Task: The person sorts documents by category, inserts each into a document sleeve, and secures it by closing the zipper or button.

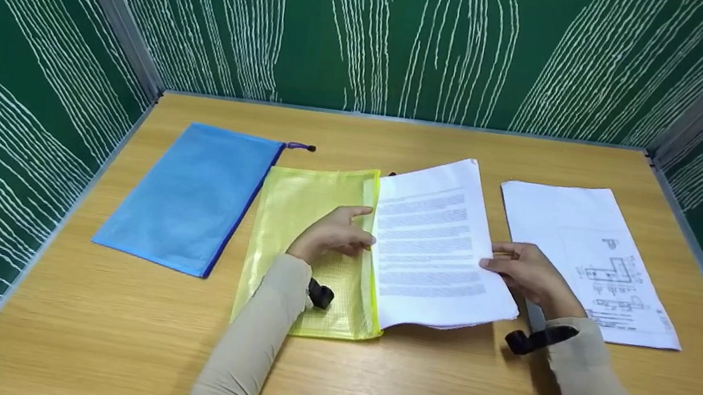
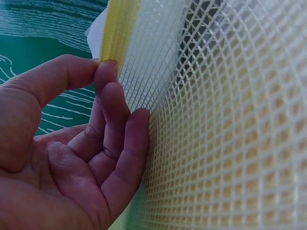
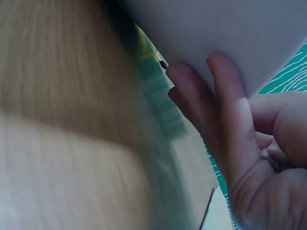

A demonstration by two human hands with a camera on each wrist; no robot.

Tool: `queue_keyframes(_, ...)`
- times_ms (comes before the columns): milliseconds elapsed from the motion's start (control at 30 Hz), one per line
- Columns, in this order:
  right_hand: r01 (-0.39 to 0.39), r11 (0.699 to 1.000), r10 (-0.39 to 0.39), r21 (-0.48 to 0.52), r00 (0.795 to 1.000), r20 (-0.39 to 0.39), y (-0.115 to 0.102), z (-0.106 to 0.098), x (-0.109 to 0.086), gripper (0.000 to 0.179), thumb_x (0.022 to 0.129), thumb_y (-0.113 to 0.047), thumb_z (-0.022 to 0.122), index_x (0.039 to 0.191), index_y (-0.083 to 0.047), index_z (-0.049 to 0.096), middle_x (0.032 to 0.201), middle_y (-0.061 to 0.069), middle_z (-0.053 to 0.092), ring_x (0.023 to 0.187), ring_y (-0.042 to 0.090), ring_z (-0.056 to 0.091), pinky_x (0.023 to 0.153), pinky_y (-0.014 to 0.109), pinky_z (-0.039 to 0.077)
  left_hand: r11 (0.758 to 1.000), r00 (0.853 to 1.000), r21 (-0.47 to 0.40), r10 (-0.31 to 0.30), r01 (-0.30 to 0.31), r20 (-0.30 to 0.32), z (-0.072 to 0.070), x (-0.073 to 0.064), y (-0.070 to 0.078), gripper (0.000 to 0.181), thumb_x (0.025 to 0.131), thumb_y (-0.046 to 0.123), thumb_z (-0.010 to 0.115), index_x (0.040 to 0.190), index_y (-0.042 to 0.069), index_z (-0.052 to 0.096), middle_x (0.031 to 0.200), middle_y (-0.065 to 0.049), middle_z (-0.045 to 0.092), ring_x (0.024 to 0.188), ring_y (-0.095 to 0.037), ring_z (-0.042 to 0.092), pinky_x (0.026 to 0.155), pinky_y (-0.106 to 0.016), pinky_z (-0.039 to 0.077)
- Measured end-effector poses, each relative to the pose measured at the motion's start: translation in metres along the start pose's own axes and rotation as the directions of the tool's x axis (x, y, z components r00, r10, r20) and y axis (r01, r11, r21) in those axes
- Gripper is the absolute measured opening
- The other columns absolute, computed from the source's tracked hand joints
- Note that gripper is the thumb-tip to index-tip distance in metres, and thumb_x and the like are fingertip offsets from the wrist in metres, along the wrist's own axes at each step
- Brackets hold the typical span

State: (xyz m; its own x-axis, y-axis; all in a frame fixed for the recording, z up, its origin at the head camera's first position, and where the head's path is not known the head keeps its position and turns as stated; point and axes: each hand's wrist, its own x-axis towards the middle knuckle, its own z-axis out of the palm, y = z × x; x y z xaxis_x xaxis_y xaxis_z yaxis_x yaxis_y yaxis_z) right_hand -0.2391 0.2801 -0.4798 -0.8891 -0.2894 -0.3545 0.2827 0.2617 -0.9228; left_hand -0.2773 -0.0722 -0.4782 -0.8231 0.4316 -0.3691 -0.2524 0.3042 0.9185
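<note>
A yellow mesh zip pouch (image 1: 319, 187) lies flat at the middle of the table, its zip edge facing right. My left hand (image 1: 337, 233) pinches that edge; in the left wrist view, thumb and forefinger meet on the yellow zip (image 2: 111, 38). A stack of printed papers (image 1: 432, 248) sits at the pouch's mouth, its left edge at the zip. How far the sheets reach inside is hidden. With thumb above and fingers beneath, my right hand (image 1: 530, 273) holds the stack's right edge, raised off the table. The right wrist view shows fingers (image 3: 230, 96) under the paper.
A blue zip pouch (image 1: 190, 198) with a dark pull tab lies on the left. To the right, partly behind my right hand, is another paper stack (image 1: 558, 209) with a technical drawing. Green walls (image 1: 397, 42) with white lines enclose the wooden table (image 1: 381, 389) at back and sides.
</note>
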Motion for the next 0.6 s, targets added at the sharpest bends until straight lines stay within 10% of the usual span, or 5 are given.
queue_keyframes(600,0.03,0.999,-0.029,0.026,0.998,-0.055,0.0031,0.0082,0.0024,0.057,0.09,-0.008,0.065,0.135,0.018,0.041,0.087,-0.006,0.072,0.077,0.011,0.071,0.068,0.026,0.057,0.998,0.999,-0.046,-0.044,0.044,-0.009,0.0046,0.0013,0.0025,0.079,0.087,0.009,0.068,0.153,0.015,0.025,0.074,-0.003,0.066,0.059,-0.012,0.058,0.058,-0.026,0.053)
